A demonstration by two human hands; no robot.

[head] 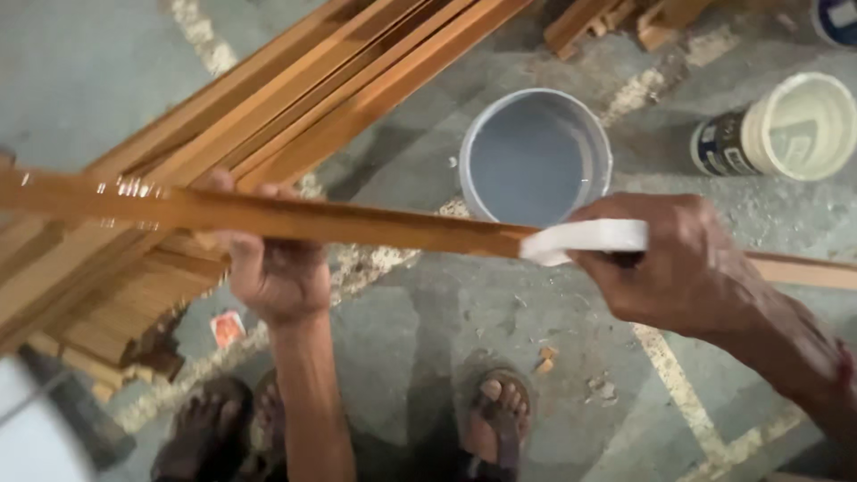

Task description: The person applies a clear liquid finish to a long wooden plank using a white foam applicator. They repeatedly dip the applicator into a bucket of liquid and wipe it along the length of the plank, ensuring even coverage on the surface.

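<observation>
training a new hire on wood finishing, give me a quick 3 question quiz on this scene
1. True or false: the right hand presses a white cloth on the wooden strip.
2. Which hand grips the strip from below? A left hand B right hand
3. What stands on the floor just beyond the strip?

Key: 1 true; 2 A; 3 a grey bucket

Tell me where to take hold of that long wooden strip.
Take the wooden strip at its bare, dry-looking left part, about where the left hand supports it from beneath. It lies level and looks glossy. Stay away from the right hand, which presses a white cloth on it.
</observation>
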